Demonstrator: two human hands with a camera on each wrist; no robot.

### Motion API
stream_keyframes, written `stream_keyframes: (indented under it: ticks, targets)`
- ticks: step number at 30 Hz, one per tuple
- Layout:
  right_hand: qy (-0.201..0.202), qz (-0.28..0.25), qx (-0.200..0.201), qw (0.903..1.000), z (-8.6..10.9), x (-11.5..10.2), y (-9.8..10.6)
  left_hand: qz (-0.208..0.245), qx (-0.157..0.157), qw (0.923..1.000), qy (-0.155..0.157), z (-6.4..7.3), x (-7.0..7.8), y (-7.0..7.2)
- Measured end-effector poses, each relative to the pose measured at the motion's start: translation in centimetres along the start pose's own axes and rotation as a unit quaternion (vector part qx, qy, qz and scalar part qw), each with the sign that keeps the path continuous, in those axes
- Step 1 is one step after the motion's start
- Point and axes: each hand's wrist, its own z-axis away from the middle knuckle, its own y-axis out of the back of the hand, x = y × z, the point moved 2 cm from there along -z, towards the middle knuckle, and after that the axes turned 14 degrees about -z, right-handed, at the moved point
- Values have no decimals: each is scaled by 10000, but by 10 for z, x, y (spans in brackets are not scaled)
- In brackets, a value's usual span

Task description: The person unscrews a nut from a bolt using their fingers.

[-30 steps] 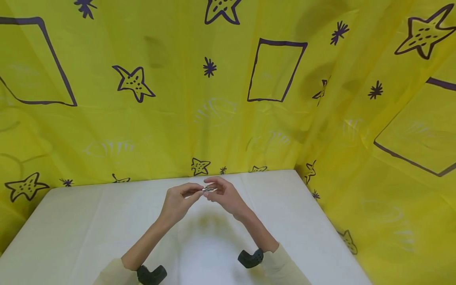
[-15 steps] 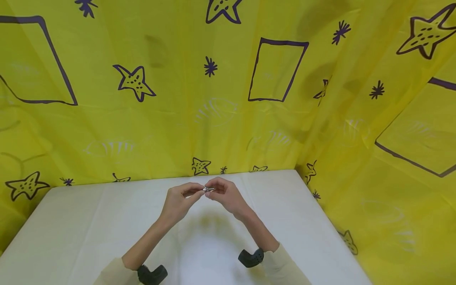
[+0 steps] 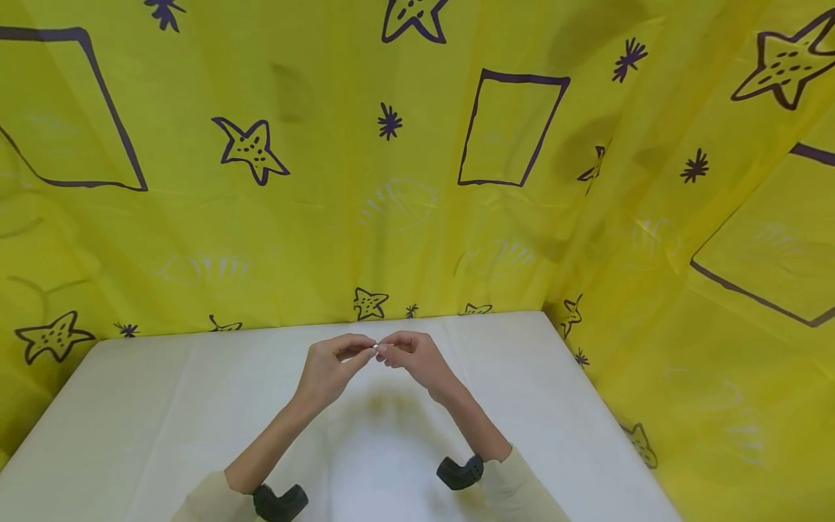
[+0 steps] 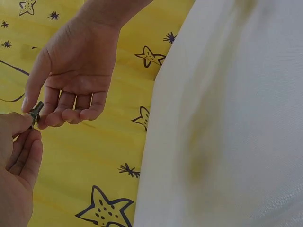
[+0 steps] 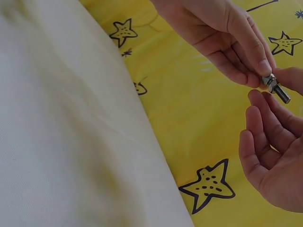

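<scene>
A small metal bolt (image 5: 284, 96) with a threaded shank is held up between the two hands, above the far part of the table. My left hand (image 3: 329, 370) pinches its head end between thumb and fingertips. Around the shank, close to the left fingertips, sits a nut (image 5: 272, 87). My right hand (image 3: 417, 362) has its thumb and forefinger at the nut from the other side, the remaining fingers loosely bent. Beyond the nut, the bare shank (image 4: 39, 107) sticks out between the right thumb and fingers. In the head view the fingertips hide most of the bolt.
A white-covered table (image 3: 215, 406) lies under both hands. Yellow curtains (image 3: 313, 239) with drawn starfish and frames hang along its far and right edges. Dark curved mounts (image 3: 459, 473) sit on both wrists beside pale sleeves (image 3: 522, 486).
The right forefinger and thumb have come from apart to together on the nut, covering the shank in the head view. The left hand keeps its pinch nearly still. The head view shifts slightly.
</scene>
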Motion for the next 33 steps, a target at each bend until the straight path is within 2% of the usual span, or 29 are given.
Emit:
stream_keyframes:
  ticks: [9, 14, 18, 23, 27, 33]
  targets:
    - [200, -44, -133, 9997, 1, 1, 2, -36, -6, 10000, -63, -1, 1, -1]
    - [345, -89, -245, 9991, 2, 1, 3, -64, -22, 10000, 10, 0, 2, -2]
    - [255, -138, -258, 9992, 3, 0, 3, -56, -19, 10000, 32, 0, 1, -2]
    - [107, -19, -74, 9999, 3, -2, 3, -41, 4, 10000, -11, 0, 1, -1]
    - [122, 30, 6, 9999, 3, -2, 5, -58, -8, 10000, 26, 0, 1, -2]
    - [232, 36, -86, 9997, 4, -2, 5, -131, -60, 9998, 107, 2, 0, -3]
